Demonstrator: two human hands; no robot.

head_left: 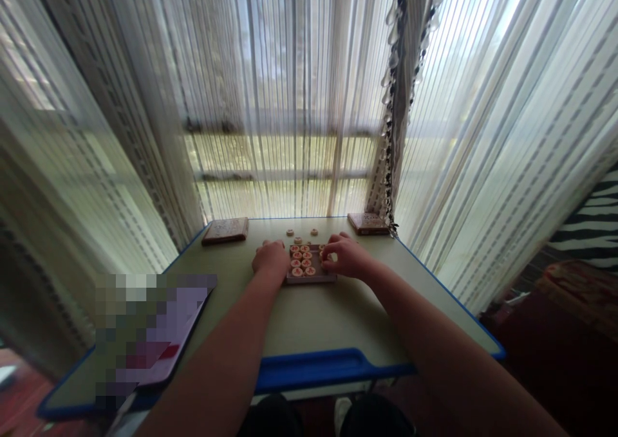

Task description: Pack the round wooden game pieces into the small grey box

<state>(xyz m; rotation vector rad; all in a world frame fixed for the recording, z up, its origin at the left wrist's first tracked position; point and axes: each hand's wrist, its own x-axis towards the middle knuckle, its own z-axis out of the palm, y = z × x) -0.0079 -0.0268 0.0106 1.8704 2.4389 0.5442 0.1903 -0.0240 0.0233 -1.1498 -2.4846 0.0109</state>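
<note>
A shallow open box [311, 280] lies on the table, with several round xiangqi pieces [297, 263] marked in red set in two columns on its left side. Beside its left wall my left hand [271, 259] is curled, its fingers against the box and partly hidden. My right hand [346, 255] reaches over the right side, thumb and forefinger pinched at a xiangqi piece [322, 249] there; the fingers partly cover it. Beyond the box, a few loose pieces [298, 239] lie on the tabletop.
The pale table [309, 324] has a blue edge. Carved wooden lids or boxes stand at its back left [225, 230] and back right [368, 223]. A partly blurred-out purple tablet-like object [181, 324] lies at left. Sheer curtains [290, 102] hang behind.
</note>
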